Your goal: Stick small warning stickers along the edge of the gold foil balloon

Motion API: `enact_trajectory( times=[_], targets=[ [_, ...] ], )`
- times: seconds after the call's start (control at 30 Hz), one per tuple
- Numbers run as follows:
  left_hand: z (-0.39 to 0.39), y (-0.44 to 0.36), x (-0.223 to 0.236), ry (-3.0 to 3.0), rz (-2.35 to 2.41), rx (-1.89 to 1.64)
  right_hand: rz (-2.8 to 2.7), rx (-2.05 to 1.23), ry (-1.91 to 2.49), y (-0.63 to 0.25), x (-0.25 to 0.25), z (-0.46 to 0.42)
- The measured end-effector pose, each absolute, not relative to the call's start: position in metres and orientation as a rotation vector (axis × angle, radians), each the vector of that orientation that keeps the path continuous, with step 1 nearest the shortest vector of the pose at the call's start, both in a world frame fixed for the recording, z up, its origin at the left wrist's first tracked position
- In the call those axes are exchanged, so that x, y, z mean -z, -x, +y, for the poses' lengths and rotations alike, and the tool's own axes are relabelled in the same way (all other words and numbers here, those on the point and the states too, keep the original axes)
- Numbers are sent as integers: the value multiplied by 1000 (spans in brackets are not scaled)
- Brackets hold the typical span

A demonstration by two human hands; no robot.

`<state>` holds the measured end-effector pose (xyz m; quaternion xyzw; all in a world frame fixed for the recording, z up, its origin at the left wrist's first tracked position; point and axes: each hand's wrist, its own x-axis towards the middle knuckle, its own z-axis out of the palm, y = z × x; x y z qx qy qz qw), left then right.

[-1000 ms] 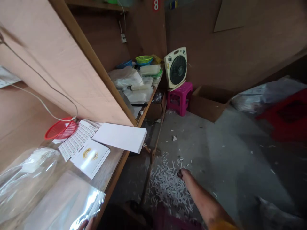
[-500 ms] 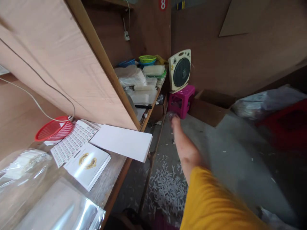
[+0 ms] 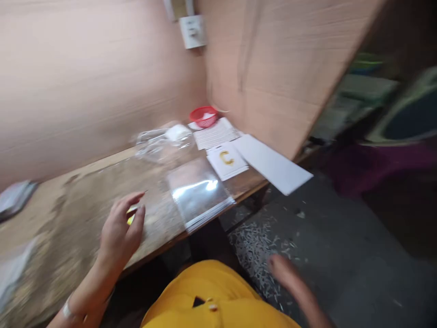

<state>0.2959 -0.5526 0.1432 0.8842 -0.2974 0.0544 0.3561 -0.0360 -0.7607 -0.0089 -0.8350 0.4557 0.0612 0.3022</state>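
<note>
My left hand is over the worn wooden table, its fingers curled around a small yellow and white thing that is mostly hidden. To its right on the table lies a stack of clear plastic sleeves. Beyond the sleeves is a pile of white cards with a gold ring-like print. Off the table's front edge, low on the right, my right hand hangs above the floor; motion smears its fingers, and nothing can be made out in it.
White sheets overhang the table's edge beside a wooden partition. Printed sheets, a red basket and a clear bag sit at the back. Paper scraps litter the floor. A fan stands right.
The view has swung left, from the neighbouring bay to my table. My right arm, stretched toward the pink stool before, is now drawn back beside me. My left hand has come into view.
</note>
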Motion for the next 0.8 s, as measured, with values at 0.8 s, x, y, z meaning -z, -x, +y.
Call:
enact_trajectory(
  times=[0.8],
  targets=[
    [-483,-337,-85,-2161,-702,266,-745,-493,2817,-332,-152,-653]
  ],
)
